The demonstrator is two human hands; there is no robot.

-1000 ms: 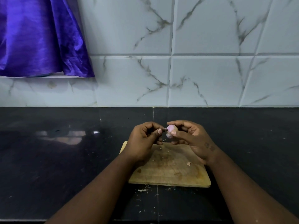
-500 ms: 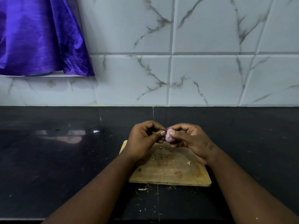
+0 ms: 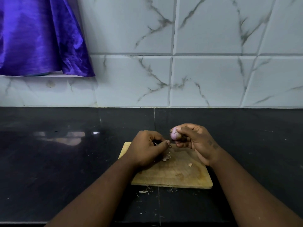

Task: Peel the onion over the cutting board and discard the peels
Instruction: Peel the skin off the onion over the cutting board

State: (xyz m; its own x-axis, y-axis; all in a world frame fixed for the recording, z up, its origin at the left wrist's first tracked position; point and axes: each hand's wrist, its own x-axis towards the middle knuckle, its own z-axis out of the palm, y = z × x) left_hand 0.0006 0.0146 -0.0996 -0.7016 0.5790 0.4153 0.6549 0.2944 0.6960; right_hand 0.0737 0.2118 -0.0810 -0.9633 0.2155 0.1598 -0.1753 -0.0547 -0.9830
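Holding a small pinkish-purple onion above the far edge of the wooden cutting board, the right hand pinches it btwn thumb on top and fingertips underneath, other fingers curled in around it. Onion is up off the board, not touching it; tuft of root end sticks up-left. Left hand sits lower, just beside and apart from the onion, over the board's far-left corner, thumb pressed vs. curled fingers, nipping a thin bit of peel; what exactly it grips is too small to tell. A pale peel piece lies on the board under the left hand, another peel scrap w/ it nearer the right wrist. Board rests on a black countertop; loose flakes lie on the counter just off the board's near edge. Purple cloth hangs at upper left against the marbled wall tiles.
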